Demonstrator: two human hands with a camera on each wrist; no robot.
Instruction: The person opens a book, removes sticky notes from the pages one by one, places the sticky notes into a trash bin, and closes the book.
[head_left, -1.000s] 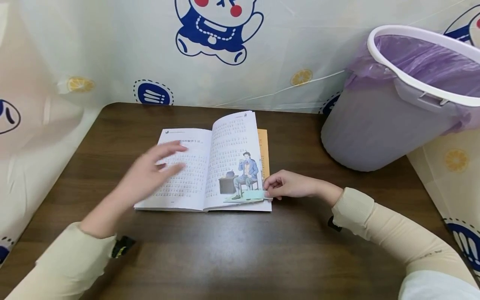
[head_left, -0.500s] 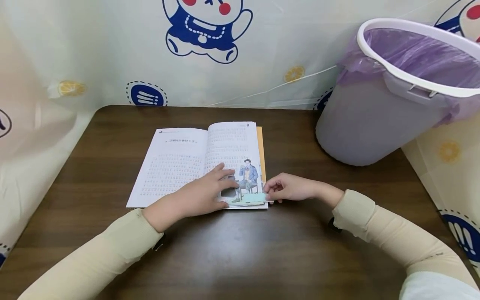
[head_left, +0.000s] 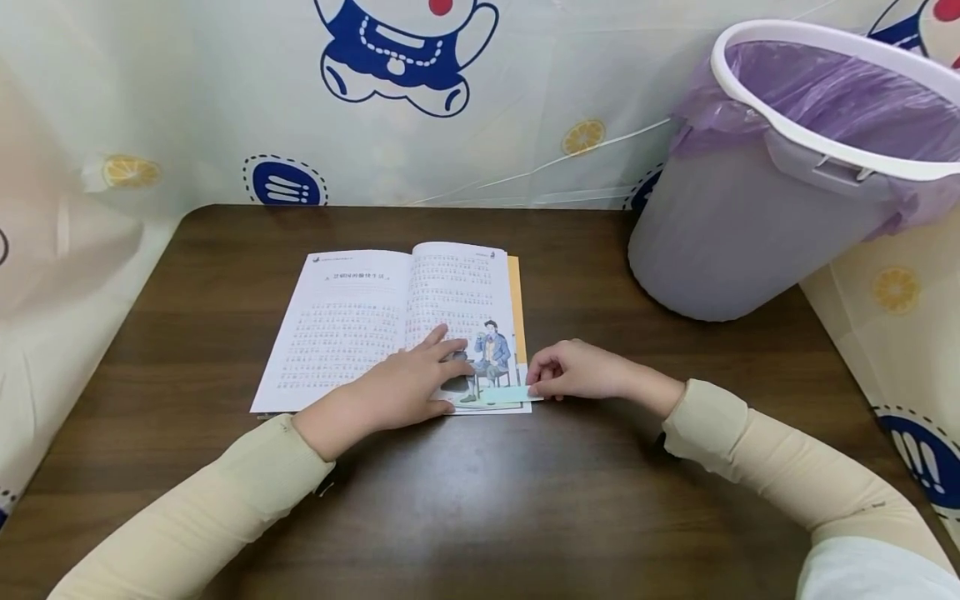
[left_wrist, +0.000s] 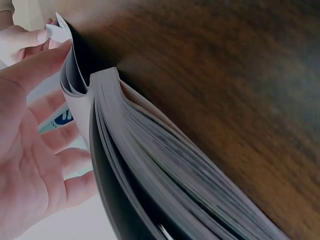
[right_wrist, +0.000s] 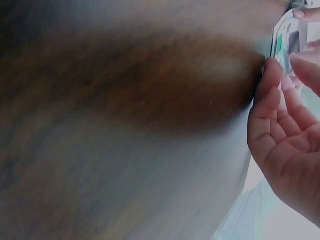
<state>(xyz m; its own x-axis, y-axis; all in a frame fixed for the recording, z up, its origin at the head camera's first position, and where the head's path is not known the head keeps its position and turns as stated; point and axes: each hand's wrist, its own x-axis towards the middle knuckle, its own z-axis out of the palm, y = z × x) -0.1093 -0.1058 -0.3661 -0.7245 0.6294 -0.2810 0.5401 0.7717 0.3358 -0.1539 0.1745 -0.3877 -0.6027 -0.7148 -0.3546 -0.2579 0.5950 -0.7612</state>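
An open book (head_left: 341,333) lies on the table, printed text on both pages and a drawing of a seated figure (head_left: 492,346) at the lower right. My left hand (head_left: 397,387) rests on the lower right page, fingers spread, partly covering the drawing. At that page's bottom right corner, my right hand (head_left: 577,371) pinches the end of a pale green paper strip (head_left: 504,395) lying across the page. The left wrist view shows the book's thick page edges (left_wrist: 145,155) and the left palm (left_wrist: 30,165). In the right wrist view, the right hand's fingertips (right_wrist: 272,72) meet at the page edge.
A grey trash bin (head_left: 742,225) with a purple liner stands behind the table's right side. Patterned sheeting (head_left: 525,100) hangs behind the brown table (head_left: 465,517). An orange-yellow edge (head_left: 517,308) shows under the right page.
My left hand has moved right from over the left page and come down on the right page. The raised right page now lies flatter. My right hand keeps its pinch at the corner.
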